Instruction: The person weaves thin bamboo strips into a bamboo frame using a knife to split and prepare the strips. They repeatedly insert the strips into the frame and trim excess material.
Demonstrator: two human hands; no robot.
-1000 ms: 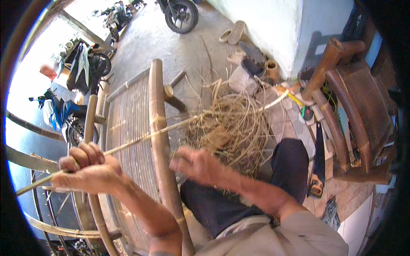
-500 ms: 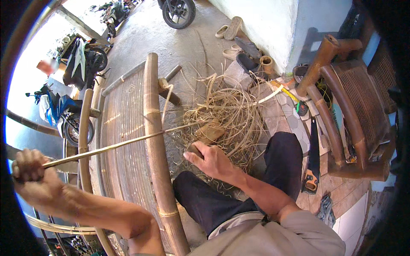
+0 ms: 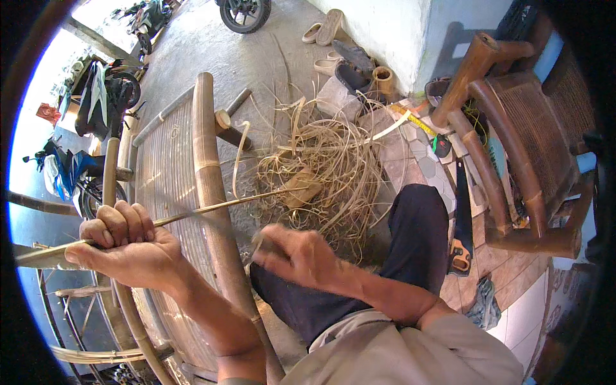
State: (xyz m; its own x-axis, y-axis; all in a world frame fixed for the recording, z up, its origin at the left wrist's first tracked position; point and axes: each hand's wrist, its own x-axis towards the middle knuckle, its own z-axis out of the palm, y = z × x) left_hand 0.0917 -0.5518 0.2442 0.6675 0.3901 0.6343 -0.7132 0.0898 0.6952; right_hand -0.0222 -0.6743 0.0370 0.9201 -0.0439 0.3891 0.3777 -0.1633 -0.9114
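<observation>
My left hand (image 3: pixel 122 240) is closed around a long, thin bamboo strip (image 3: pixel 218 205). The strip slants across a bamboo bench (image 3: pixel 170 160), and its far end reaches a small wooden block (image 3: pixel 303 188) lying among curled shavings (image 3: pixel 340 173). Lower and nearer to me, my right hand (image 3: pixel 301 253) is closed and smeared by motion. From it a faint, blurred grey blade (image 3: pixel 224 226) points left toward the strip; it looks like a knife, its handle hidden in my fingers.
Slippers (image 3: pixel 330 27) and a cut bamboo tube (image 3: pixel 383 77) lie by the wall. A tape measure (image 3: pixel 441 145) and a handsaw (image 3: pixel 461 224) rest on the tiles at right, beside a dark bamboo chair (image 3: pixel 513 147). Motorbikes (image 3: pixel 67 163) stand at left.
My left hand has come from the far left inward to the right, still gripping the strip. My right hand has shifted slightly left and down, and the blurred blade now shows. The view has shifted slightly.
</observation>
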